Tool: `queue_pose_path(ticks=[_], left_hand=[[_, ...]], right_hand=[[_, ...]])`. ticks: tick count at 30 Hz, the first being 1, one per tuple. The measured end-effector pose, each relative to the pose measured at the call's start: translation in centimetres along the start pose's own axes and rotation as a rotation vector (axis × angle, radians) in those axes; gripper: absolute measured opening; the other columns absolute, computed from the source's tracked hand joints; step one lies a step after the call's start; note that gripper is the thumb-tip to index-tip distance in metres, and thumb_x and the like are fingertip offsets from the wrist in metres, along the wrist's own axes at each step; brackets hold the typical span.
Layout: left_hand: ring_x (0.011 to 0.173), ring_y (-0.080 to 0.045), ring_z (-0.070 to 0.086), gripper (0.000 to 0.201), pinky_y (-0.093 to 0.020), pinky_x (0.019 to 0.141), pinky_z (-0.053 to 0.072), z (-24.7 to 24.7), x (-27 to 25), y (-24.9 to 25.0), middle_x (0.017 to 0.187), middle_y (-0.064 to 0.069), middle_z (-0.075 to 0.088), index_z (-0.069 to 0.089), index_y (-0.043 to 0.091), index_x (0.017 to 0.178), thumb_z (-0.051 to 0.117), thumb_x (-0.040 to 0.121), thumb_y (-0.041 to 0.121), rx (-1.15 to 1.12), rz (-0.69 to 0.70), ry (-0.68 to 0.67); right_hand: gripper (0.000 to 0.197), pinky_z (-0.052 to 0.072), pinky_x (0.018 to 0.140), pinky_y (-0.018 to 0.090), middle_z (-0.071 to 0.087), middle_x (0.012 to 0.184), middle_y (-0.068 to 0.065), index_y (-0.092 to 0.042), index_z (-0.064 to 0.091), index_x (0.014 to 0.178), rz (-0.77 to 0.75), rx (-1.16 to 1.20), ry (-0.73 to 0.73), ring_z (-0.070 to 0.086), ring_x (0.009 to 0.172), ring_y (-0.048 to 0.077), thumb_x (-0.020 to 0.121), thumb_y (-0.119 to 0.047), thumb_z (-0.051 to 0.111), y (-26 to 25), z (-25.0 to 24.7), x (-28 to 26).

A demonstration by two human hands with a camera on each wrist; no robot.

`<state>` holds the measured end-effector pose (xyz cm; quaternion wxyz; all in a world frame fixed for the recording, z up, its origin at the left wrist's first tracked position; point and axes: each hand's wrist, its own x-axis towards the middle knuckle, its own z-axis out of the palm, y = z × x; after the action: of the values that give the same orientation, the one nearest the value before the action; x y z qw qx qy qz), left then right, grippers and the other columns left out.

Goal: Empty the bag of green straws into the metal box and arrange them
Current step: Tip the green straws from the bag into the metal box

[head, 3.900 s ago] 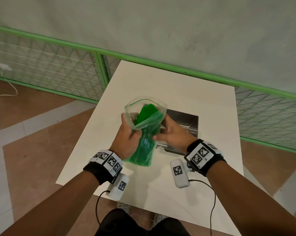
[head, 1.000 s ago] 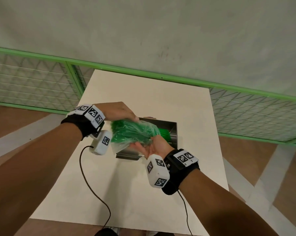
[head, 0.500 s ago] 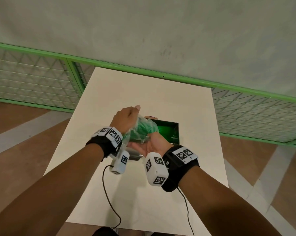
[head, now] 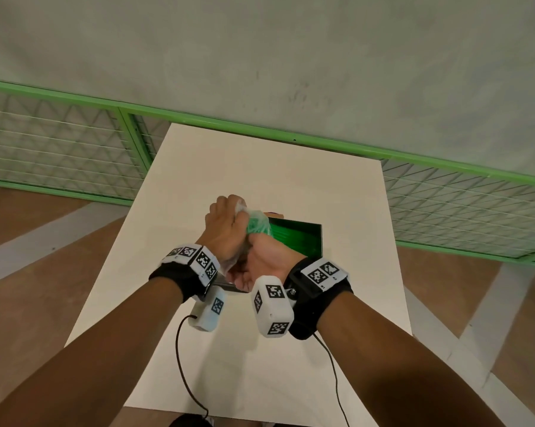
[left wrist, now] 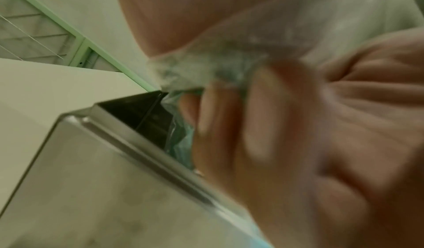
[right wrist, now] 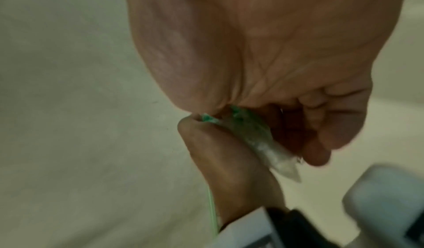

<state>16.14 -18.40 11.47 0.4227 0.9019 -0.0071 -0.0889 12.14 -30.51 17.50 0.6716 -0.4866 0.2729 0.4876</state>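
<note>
The clear plastic bag [head: 258, 224] is scrunched between both hands over the left end of the metal box [head: 321, 241]; some green still shows through it. My left hand [head: 229, 211] grips its upper end in a fist. Just below, my right hand [head: 255, 241] is turned palm up and curls round the lower part. Green straws [head: 294, 234] lie inside the box. In the left wrist view the crumpled bag [left wrist: 206, 67] hangs over the box rim [left wrist: 137, 143]. In the right wrist view the bag [right wrist: 259, 143] is squeezed under my curled fingers [right wrist: 332, 125]. The box's near left part is hidden by my hands.
The box stands on a white table [head: 260, 167]. A green mesh fence [head: 59, 149] runs behind the table along a grey wall. Cables from the wrist cameras trail over the table's near edge [head: 198, 408].
The full bag was tipped over the box and has shrunk to a small crumpled wad. My hands have closed in on each other. Green now fills the box.
</note>
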Motion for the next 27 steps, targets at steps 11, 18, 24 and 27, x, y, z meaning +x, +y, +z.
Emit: queue_pose_path(ticks=[11, 18, 24, 27], left_hand=[[0.111, -0.021, 0.038, 0.020, -0.024, 0.085, 0.030, -1.2, 2.9, -2.2, 0.115, -0.017, 0.053, 0.054, 0.023, 0.087, 0.042, 0.101, 0.016, -0.050, -0.021, -0.021], [0.084, -0.019, 0.057, 0.008, -0.012, 0.066, 0.039, -1.2, 2.1, -1.9, 0.092, -0.006, 0.064, 0.063, 0.018, 0.099, 0.060, 0.097, 0.025, -0.131, 0.015, 0.273], [0.074, -0.019, 0.049, 0.021, -0.036, 0.068, 0.046, -0.1, 1.5, -1.2, 0.082, -0.004, 0.056, 0.049, 0.016, 0.084, 0.067, 0.092, 0.024, -0.083, 0.044, 0.371], [0.066, -0.023, 0.051, 0.026, -0.038, 0.060, 0.047, -0.2, 1.2, -0.8, 0.075, -0.005, 0.058, 0.048, 0.014, 0.085, 0.059, 0.096, 0.035, -0.036, 0.085, 0.311]], right_hand=[[0.048, 0.050, 0.094, 0.041, 0.053, 0.126, 0.010, -0.013, 0.050, 0.129, -0.601, -1.456, 0.458, 0.056, 0.114, 0.028, 0.091, -0.037, 0.066, -3.4, -6.6, 0.7], [0.113, 0.032, 0.116, 0.053, 0.029, 0.160, 0.011, -0.012, 0.007, 0.160, -0.736, -1.672, 0.472, 0.030, 0.144, 0.034, 0.079, -0.043, 0.079, -1.7, -6.8, 3.3], [0.107, 0.032, 0.116, 0.054, 0.037, 0.157, 0.009, -0.016, 0.012, 0.160, -0.823, -1.629, 0.478, 0.037, 0.142, 0.033, 0.081, -0.043, 0.079, -1.5, -7.3, 4.2], [0.104, 0.032, 0.116, 0.051, 0.039, 0.155, 0.008, -0.016, 0.016, 0.159, -0.861, -1.565, 0.445, 0.039, 0.140, 0.031, 0.081, -0.044, 0.079, -1.6, -7.2, 4.2]])
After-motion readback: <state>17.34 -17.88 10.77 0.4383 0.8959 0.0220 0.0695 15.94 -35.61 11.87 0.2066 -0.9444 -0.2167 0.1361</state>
